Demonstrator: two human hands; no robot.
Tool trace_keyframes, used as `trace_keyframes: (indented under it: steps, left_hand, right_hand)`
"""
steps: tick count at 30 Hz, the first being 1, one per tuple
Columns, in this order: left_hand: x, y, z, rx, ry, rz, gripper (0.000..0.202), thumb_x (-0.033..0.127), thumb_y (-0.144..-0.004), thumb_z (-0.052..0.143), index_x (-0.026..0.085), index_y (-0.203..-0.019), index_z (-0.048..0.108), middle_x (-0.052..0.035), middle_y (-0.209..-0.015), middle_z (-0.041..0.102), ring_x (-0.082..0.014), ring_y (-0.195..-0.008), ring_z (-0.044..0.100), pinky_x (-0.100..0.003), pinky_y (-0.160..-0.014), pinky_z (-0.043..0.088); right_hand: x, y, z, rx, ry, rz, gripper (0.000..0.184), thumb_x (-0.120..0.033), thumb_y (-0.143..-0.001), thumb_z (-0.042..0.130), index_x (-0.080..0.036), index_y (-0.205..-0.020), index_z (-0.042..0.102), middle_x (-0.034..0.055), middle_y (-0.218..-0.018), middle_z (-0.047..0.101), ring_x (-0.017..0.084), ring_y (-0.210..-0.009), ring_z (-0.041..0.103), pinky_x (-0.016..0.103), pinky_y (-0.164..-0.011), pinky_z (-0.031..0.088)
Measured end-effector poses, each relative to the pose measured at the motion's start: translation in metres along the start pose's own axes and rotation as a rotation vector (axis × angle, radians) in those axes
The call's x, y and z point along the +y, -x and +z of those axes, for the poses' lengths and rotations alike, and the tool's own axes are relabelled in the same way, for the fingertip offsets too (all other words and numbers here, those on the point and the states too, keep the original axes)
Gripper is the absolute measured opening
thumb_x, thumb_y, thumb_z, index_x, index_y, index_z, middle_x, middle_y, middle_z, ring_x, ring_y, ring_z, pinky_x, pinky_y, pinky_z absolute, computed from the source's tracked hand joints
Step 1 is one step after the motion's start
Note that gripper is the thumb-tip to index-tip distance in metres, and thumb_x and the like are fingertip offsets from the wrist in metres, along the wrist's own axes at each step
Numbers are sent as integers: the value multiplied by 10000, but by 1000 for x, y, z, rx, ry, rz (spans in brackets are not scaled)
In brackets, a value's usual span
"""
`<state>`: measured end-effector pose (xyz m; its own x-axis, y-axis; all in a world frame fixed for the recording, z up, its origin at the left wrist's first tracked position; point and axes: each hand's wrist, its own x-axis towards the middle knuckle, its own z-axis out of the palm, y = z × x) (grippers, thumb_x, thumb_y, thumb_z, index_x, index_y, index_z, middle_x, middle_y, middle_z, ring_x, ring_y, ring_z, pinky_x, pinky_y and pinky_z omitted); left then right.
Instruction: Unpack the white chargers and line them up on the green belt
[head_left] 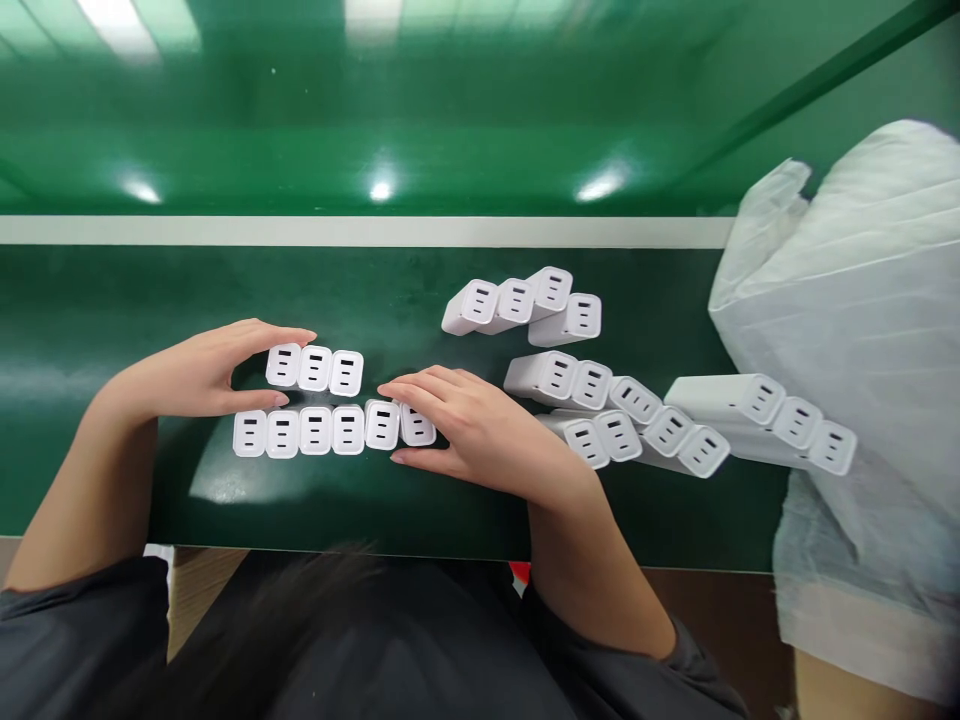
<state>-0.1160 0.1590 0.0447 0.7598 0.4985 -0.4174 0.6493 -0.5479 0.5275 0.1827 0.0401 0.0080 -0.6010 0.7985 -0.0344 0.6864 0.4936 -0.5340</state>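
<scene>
Small white charger blocks with slotted faces stand on a dark green belt [90,300]. A near row of several chargers [315,431] lines up side by side, and a back row of three [315,369] stands just behind it. My left hand [202,375] cups the left end of the back row, fingers stretched and touching the leftmost block. My right hand [465,425] lies flat, fingers extended, pressing against the rightmost charger [416,427] of the near row. Neither hand grips anything.
Loose chargers lie in clusters to the right: one group [525,305] further back, another [622,415] beside my right wrist, and three [780,415] near a white plastic bag [847,300] at the right edge. A white stripe [300,231] runs along the belt's far side.
</scene>
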Motion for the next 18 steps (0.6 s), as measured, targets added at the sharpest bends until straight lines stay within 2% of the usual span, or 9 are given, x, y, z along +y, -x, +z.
trace_keyframes:
  steps: [5, 9, 12, 18]
  left_hand:
    - [-1, 1, 1, 2, -6, 3, 694, 604, -892, 528, 283, -1491, 385, -63, -1470, 497, -276, -1257, 521, -372, -1035, 446]
    - [-4, 1, 2, -3, -5, 7, 713, 610, -885, 536, 288, -1499, 366, -60, -1481, 485, -274, -1265, 516, -371, -1046, 435]
    - [-5, 2, 3, -2, -9, 6, 718, 624, -884, 532, 293, -1498, 362, -48, -1489, 478, -265, -1283, 506, -357, -1053, 427]
    - [-1, 2, 2, -6, -17, 4, 718, 621, -895, 506, 280, -1507, 351, -47, -1501, 466, -267, -1294, 497, -345, -1055, 412]
  right_hand:
    - [-2, -3, 1, 81, -82, -74, 563, -439, -882, 689, -173, -1342, 504, 141, -1295, 613, 302, -1173, 576, 483, -964, 517]
    - [-7, -5, 0, 183, -120, -197, 356, -350, -924, 645, -192, -1235, 574, 120, -1321, 607, 270, -1229, 540, 450, -1016, 494]
    - [-8, -5, 0, 199, -100, -235, 209, -289, -941, 618, -203, -1131, 631, 101, -1281, 640, 258, -1194, 564, 442, -989, 508]
    - [-6, -6, 5, 208, -83, -271, 133, -251, -944, 607, -203, -1048, 674, 108, -1269, 646, 259, -1166, 586, 434, -958, 518]
